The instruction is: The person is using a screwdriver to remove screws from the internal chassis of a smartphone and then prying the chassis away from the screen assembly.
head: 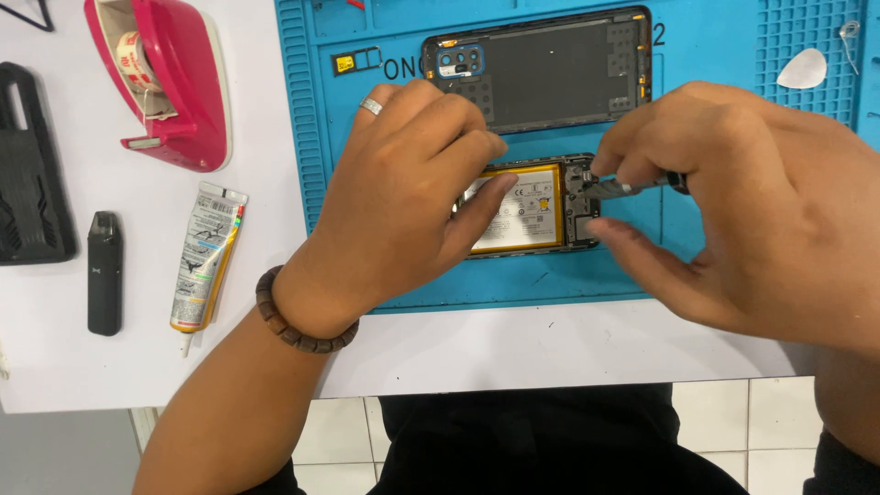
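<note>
An opened phone (541,206) lies on a blue repair mat (596,275), its white and yellow battery (518,215) exposed. My left hand (403,197), with a ring and a wooden bead bracelet, rests on the phone's left part and holds it down, thumb on the battery. My right hand (733,197) grips a slim metal tool (632,186) whose tip touches the phone's black right end. The removed back cover (550,69) lies inside-up on the mat just beyond.
On the white table left of the mat lie a glue tube (206,257), a small black device (104,272), a black phone case (27,165) and a pink tape dispenser (170,78). A white pick (803,69) sits at the mat's far right.
</note>
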